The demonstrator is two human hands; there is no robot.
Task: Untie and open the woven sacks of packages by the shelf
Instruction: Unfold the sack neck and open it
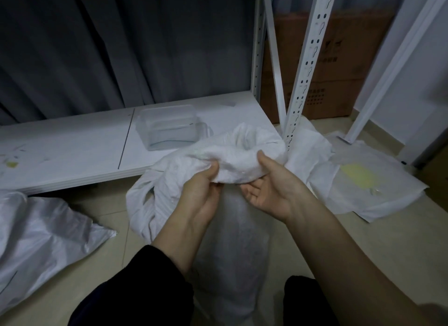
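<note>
White woven sack fabric is bunched up between the person's two hands, just in front of the low shelf board. The left hand pinches the crumpled mouth of the sack, thumb on top and fingers curled underneath, where the cloth hides their tips. The right hand grips the same bunch from the other side: its thumb presses down over the fold, and the fingers curl in under it, palm turned up, their ends partly lost behind the fabric. Whether a tie or knot sits inside the bunch cannot be made out.

Below the fingers the sack's body runs down toward the person, its surface blurred and pale; what it holds does not show. A dark sleeve covers the left forearm, while the right forearm is bare and cut off at the lower edge.

Beyond the fingertips a clear plastic container stands on the shelf board, its far side hazy. Right of the right thumb, a white perforated upright comes down behind the cloth, which hides its foot. Further right lies a flat pale package with a yellowish patch, contents unclear. Left of the left hand, a second woven sack slumps on the floor, cut off by the frame edge. Behind the uprights stands a brown cardboard box, its print too dim to read, and a grey curtain hangs behind the shelf.
</note>
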